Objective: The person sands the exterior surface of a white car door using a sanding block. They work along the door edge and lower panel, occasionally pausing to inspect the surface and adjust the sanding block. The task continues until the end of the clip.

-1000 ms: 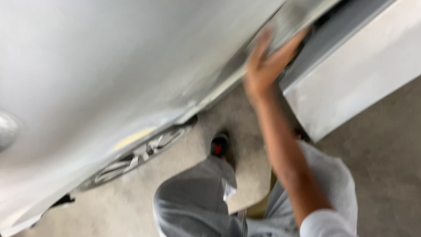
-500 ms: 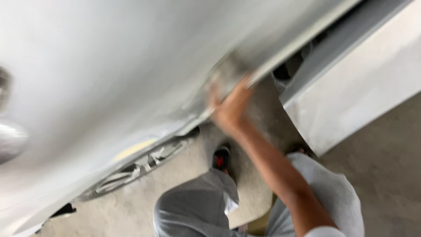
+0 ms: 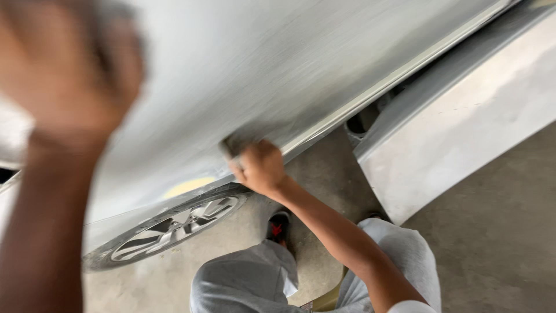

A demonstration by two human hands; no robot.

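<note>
A grey, dull-sanded car body panel (image 3: 278,75) fills the upper part of the head view. My right hand (image 3: 259,168) presses a small dark sanding pad (image 3: 234,145) against the panel's lower edge, just above the wheel arch. My left hand (image 3: 63,69) is raised close to the camera at the upper left, blurred, laid against the panel; something dark shows at its fingers, but I cannot make it out. My bent knees in grey trousers (image 3: 249,284) are below.
A car wheel with a silver alloy rim (image 3: 174,229) stands at the lower left on the concrete floor (image 3: 498,237). An open door or loose grey panel (image 3: 457,139) juts out at the right. A dark shoe with red (image 3: 279,227) rests under the sill.
My right hand has slid left and down along the panel's lower edge, from near the door gap to the wheel arch. My left hand has come into view at the upper left.
</note>
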